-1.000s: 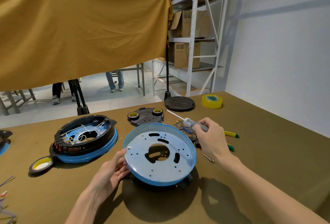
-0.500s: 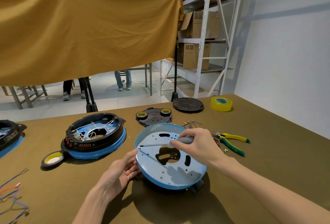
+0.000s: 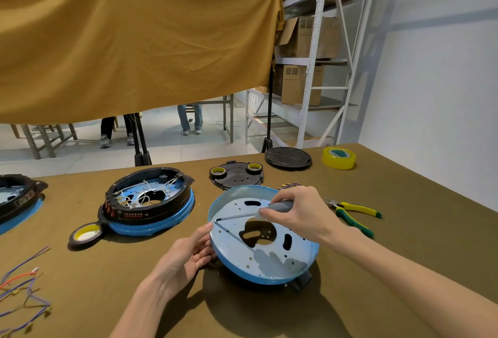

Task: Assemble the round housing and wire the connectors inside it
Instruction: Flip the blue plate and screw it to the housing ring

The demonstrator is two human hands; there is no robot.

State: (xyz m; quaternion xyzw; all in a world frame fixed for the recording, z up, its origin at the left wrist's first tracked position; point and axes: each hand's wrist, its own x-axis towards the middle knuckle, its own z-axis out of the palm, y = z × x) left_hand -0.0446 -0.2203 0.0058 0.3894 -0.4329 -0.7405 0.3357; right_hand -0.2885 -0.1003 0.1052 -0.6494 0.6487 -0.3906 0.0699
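A round blue housing plate lies tilted in front of me on a black part, its pale inner face full of holes and cut-outs. My right hand grips a grey-handled screwdriver, whose tip touches the plate's left inner edge. My left hand holds the plate's left rim, fingers straight along its outside. A wired housing, black ring on a blue base with white wires inside, sits to the left.
Yellow-green pliers lie right of the plate. A black cover with two tape rolls, a black disc and yellow tape sit at the back. A tape roll and loose coloured wires are left. Another housing is far left.
My right hand brought the screwdriver from behind the plate down over it, the tip now at the left inner edge. The left hand stayed on the rim.
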